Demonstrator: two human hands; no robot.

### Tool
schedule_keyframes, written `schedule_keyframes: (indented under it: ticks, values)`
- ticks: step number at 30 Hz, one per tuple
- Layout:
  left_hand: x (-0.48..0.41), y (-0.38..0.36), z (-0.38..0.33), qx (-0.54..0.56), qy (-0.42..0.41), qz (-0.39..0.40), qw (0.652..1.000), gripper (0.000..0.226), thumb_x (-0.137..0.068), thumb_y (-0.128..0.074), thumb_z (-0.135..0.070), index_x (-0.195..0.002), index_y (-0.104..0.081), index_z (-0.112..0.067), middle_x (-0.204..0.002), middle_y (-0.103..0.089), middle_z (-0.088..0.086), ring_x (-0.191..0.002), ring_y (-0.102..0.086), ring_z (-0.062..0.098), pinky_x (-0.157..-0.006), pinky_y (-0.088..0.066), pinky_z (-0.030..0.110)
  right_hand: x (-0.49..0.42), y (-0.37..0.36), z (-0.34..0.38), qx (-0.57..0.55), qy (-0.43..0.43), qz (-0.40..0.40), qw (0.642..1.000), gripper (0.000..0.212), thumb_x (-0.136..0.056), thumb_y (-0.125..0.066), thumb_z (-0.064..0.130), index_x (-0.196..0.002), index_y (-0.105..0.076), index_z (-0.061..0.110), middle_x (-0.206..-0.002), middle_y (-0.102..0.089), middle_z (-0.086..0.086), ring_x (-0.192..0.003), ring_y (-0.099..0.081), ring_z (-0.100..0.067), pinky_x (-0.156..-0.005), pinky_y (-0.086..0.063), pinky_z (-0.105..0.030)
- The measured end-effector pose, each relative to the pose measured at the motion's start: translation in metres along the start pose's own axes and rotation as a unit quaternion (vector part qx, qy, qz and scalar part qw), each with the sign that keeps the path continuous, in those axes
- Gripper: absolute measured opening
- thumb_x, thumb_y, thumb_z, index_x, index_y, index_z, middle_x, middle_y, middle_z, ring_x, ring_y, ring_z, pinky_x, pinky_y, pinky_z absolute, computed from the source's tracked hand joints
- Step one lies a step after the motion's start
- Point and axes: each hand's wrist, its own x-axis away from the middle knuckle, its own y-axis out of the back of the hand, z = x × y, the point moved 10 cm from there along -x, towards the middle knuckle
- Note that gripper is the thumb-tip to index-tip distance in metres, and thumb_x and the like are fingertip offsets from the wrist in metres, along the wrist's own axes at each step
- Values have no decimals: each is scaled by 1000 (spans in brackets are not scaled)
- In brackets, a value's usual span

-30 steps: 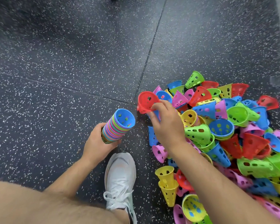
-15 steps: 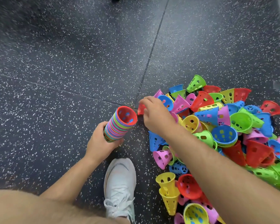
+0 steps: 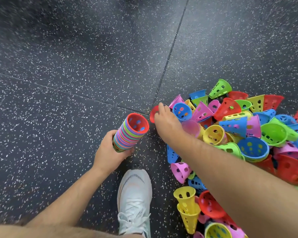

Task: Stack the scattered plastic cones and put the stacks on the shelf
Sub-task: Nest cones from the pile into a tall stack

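Since a second ago the top of the nested stack of multicoloured perforated plastic cones (image 3: 130,134) has gone from blue to red: the red piece the right hand then carried now forms the stack's open mouth, and blue shows through its holes from the cone beneath. The left hand (image 3: 108,152) still grips the stack's lower end, fingers and thumb wrapped round it, holding it tilted with the mouth facing up and to the right above the dark speckled rubber floor (image 3: 76,66). The right hand (image 3: 168,125) has gone back to the left edge of the heap of loose bright plastic cones (image 3: 251,148). Its curled fingers close over the rim of a loose red plastic cone (image 3: 152,115) that lies just beside the stack's mouth. The fingers hide most of that cone, so whether it is lifted off the floor cannot be told. The heap lies right of the floor seam (image 3: 170,48), with green, blue, yellow, pink and red cones on their sides or mouth up, some showing other colours through their holes. At its near edge two yellow cones (image 3: 187,208) sit one inside the other, tips pointing toward the camera's lower edge. A white laced trainer (image 3: 134,194) stands between the left forearm and the heap.
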Motion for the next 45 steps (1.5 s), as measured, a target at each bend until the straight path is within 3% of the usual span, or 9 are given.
schedule_keyframes:
  ticks: [4, 10, 15, 18, 23, 29, 33, 40, 45]
  values:
    - [3, -2, 2, -4, 4, -2, 1000, 65, -71, -93, -35, -122, -54, -37, -114, -67, -16, -105, -66, 11, -92, -55, 48, 28, 47, -20, -163, -35, -118, 979, 21, -99, -53, 10, -114, -57, -3, -157, -26, -24, -139, -33, -37, -112, -34, -42]
    - [10, -14, -13, -7, -1, 8, 1000, 66, -67, -94, -37, -120, -54, -38, -113, -67, -17, -103, -66, 12, -92, -55, 49, 95, 105, -53, -394, -93, -273, 873, 14, -94, -66, 18, -100, -66, 6, -142, -49, -18, -142, -38, -24, -115, -30, -36]
    - [11, -23, -28, 11, -6, 8, 1000, 69, -57, -84, -54, -118, -54, -40, -111, -67, -17, -99, -67, 8, -87, -56, 46, 90, 85, -17, -376, -2, -136, 916, 35, -88, -73, 38, -114, -67, 15, -146, -47, -7, -141, -36, -15, -116, -26, -24]
    - [9, -23, -30, 11, -10, 9, 1000, 69, -58, -85, -52, -118, -53, -41, -112, -66, -18, -101, -66, 9, -88, -55, 45, 81, 81, -37, -399, -28, -181, 899, 42, -90, -68, 44, -124, -63, 19, -140, -52, 0, -136, -41, -12, -115, -29, -27]
    - [3, -22, -23, 15, -3, 10, 1000, 68, -59, -85, -49, -119, -54, -41, -113, -65, -21, -102, -65, 7, -90, -55, 44, 31, 31, -66, -204, -116, -74, 969, 52, -96, -57, 41, -145, -46, 26, -157, -30, -16, -145, -23, -32, -120, -21, -44]
    - [-8, -23, -23, 9, -8, 15, 1000, 63, -65, -88, -44, -117, -52, -43, -107, -63, -32, -93, -64, -5, -84, -56, 40, -9, -2, -80, -65, -115, 33, 991, 75, -90, -64, 38, -154, -26, 30, -161, -19, -11, -139, -29, -34, -115, -30, -41]
    - [-15, -20, -22, 2, -7, 14, 1000, 64, -67, -91, -42, -118, -52, -44, -108, -66, -25, -94, -64, -5, -85, -55, 39, -12, 7, -79, -9, -78, 8, 997, 67, -85, -61, 15, -148, -37, 22, -146, -39, -7, -121, -42, -33, -103, -40, -38]
    - [-10, -28, -27, 5, -22, 25, 999, 66, -66, -91, -44, -121, -54, -38, -113, -67, -17, -102, -65, 4, -88, -53, 41, -3, 12, -82, -10, -87, 8, 996, 62, -82, -70, 24, -139, -45, 26, -138, -41, -5, -120, -41, -32, -100, -38, -42]
    - [-5, -34, -31, 4, -28, 26, 999, 64, -68, -90, -42, -120, -53, -39, -114, -67, -17, -103, -65, 7, -91, -54, 43, 23, 62, -99, -186, -106, -124, 969, 64, -78, -73, 34, -138, -52, 25, -127, -46, -5, -115, -48, -27, -103, -38, -36]
